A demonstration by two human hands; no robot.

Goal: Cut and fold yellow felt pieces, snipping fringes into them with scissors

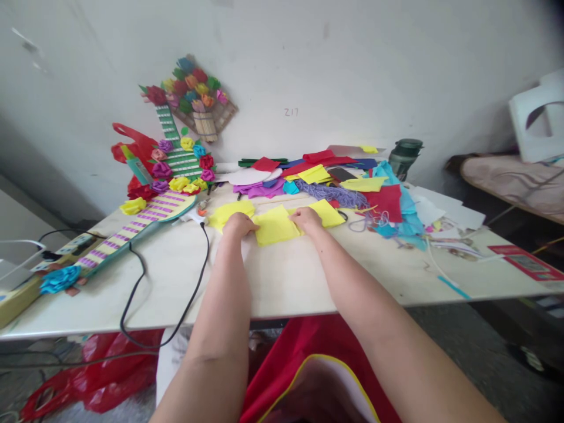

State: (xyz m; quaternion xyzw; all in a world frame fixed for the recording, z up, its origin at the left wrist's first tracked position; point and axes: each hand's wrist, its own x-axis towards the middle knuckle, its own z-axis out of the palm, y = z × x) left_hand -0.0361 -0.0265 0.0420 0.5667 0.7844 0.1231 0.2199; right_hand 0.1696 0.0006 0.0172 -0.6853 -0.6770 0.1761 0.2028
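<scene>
Between my hands lies a square piece of yellow paper (275, 228), held low over the table at its two sides. My left hand (238, 225) is closed, thumb and fingers pinching the paper's left edge. On the opposite edge, my right hand (307, 220) pinches in the same way. Another yellow sheet (229, 211) rests behind and left of my left hand. A further yellow sheet (329, 212) lies behind my right hand, which partly covers it. What looks like a white glue gun (194, 216), with a black cord, sits left of my left hand.
Coloured paper and felt pieces (317, 170), with purple yarn (332, 192), are piled along the wall. A dark bottle (403, 157) stands behind. At left are a flower-decorated craft piece (141, 223) and a glue bottle (137, 167). The black cord (200, 282) hangs over the front edge.
</scene>
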